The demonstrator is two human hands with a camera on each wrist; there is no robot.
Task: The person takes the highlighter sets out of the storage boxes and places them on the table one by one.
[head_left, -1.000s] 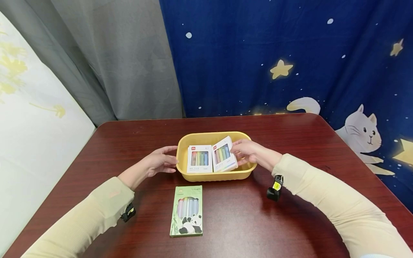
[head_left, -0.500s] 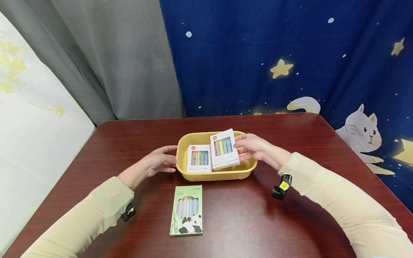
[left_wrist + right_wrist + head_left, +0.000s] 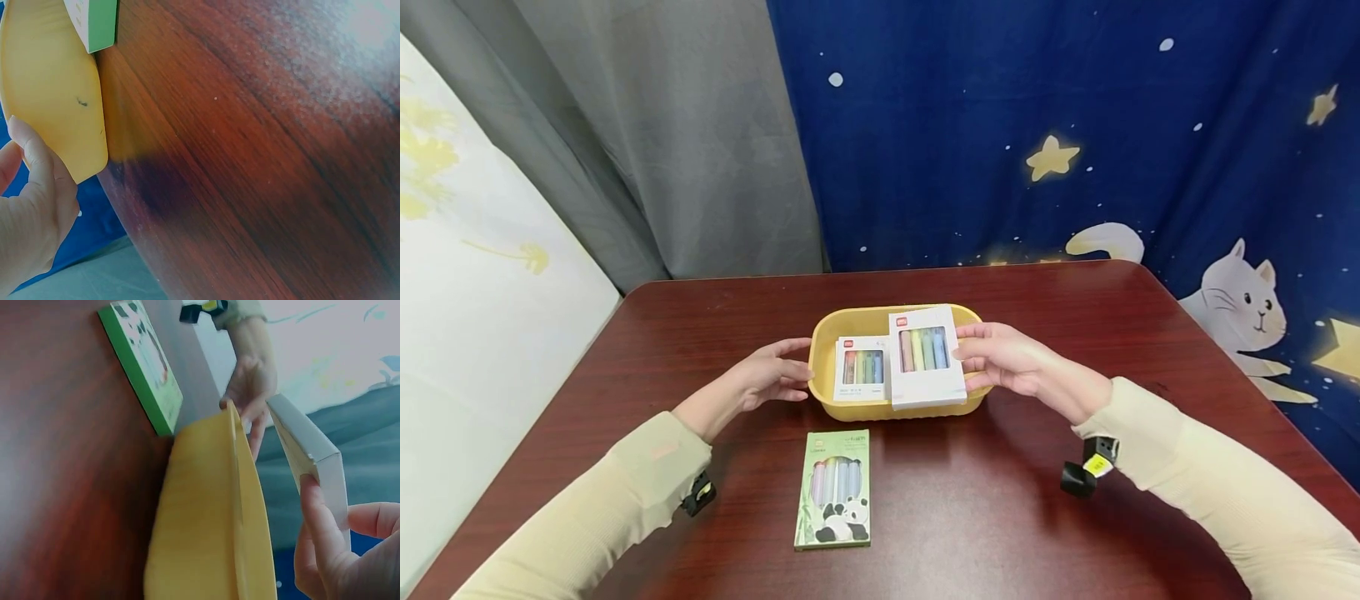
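right hand [image 3: 1009, 358] pinches a white box [image 3: 927, 358] above the basket [image 3: 857, 412].
the table [image 3: 1000, 500] is dark red, grained and shiny, with a grey curtain [image 3: 700, 150] and a starry blue curtain [image 3: 940, 167] behind, and a white cloth [image 3: 482, 250] at left; the green box [image 3: 833, 490] lies flat in front of the basket, a second box [image 3: 861, 368] sits inside, and the white box hides the basket's right part from the head view; the left hand [image 3: 772, 375], fingers loosely extended, touches the basket's left end, holding nothing.
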